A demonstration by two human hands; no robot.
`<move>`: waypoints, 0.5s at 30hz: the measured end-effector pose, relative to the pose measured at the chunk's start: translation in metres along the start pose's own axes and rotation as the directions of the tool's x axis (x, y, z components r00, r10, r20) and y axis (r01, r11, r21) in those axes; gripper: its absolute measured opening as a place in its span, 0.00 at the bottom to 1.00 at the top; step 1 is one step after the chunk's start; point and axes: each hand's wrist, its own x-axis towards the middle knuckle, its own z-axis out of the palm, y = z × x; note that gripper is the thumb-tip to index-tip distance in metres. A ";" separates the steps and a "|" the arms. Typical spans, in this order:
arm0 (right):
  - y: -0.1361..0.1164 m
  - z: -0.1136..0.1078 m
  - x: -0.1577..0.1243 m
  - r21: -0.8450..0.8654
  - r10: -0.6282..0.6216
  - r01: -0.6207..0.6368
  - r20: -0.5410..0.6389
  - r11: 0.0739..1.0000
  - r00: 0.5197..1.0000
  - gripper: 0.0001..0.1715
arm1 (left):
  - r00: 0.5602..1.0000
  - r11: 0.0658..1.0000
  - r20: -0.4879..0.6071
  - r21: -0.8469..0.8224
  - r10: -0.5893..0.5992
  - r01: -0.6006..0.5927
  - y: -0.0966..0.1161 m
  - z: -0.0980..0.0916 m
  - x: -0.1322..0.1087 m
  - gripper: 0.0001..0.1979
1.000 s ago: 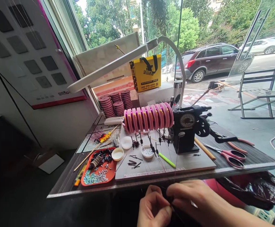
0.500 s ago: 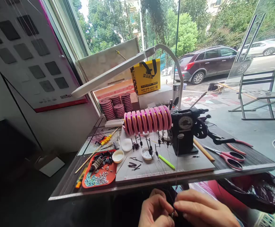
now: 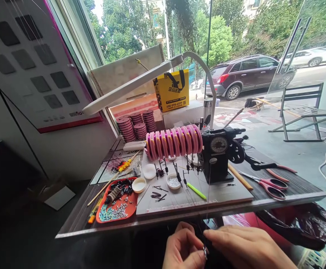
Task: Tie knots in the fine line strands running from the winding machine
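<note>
Below the table's front edge, my left hand (image 3: 183, 249) is closed, thumb and forefinger pinching a small shiny metal piece (image 3: 205, 252). Too little of that piece shows to tell its kind. Just to the right, my right hand (image 3: 245, 243) has its fingers pressed together, tips on a thin fishing line (image 3: 208, 198); its thumb is hidden. This line hangs from the black hand-cranked winder (image 3: 217, 158). Pink foam spools (image 3: 174, 142) sit in a row on the winder's shaft, with small black fittings (image 3: 179, 178) dangling from lines beneath.
A red tray (image 3: 116, 216) of beads and metal fittings lies on the left. A white dish (image 3: 174, 182), a green pen-like tool (image 3: 196, 191) and red-handled scissors (image 3: 273, 186) rest on the table. A lamp (image 3: 129, 86) arches overhead; a black-bagged bin (image 3: 300, 228) stands below right.
My right fingertips have shifted slightly up and left, away from the left fingertips. The shiny metal piece in my left hand now shows more clearly. The view has moved slightly.
</note>
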 end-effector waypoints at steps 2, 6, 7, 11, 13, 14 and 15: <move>0.000 -0.002 0.000 0.006 0.068 -0.069 0.045 0.998 0.997 0.13 | 1.000 1.000 0.007 -0.001 0.012 -0.012 -0.001 -0.001 0.001 0.15; -0.002 -0.007 0.005 0.023 0.126 -0.129 0.095 0.991 0.987 0.17 | 0.999 0.999 0.012 -0.013 0.036 -0.036 -0.004 -0.002 0.001 0.13; -0.003 -0.009 0.007 0.034 0.136 -0.140 0.114 0.990 0.984 0.18 | 0.999 0.999 0.013 -0.018 0.037 -0.037 -0.004 -0.003 0.002 0.12; -0.007 -0.016 0.013 0.079 0.190 -0.206 0.175 0.975 0.966 0.19 | 0.999 1.000 0.027 -0.022 0.023 -0.022 -0.002 -0.003 0.001 0.12; -0.009 -0.018 0.014 0.072 0.222 -0.239 0.194 0.968 0.956 0.18 | 0.999 1.000 0.028 -0.005 0.018 -0.018 -0.002 -0.003 0.001 0.12; -0.009 -0.019 0.014 0.056 0.238 -0.254 0.207 0.966 0.949 0.18 | 0.999 1.000 0.028 0.005 0.020 -0.020 -0.002 -0.004 0.001 0.12; -0.009 -0.020 0.015 0.038 0.252 -0.267 0.223 0.963 0.942 0.18 | 0.999 1.000 0.027 0.012 0.023 -0.023 -0.002 -0.004 0.001 0.12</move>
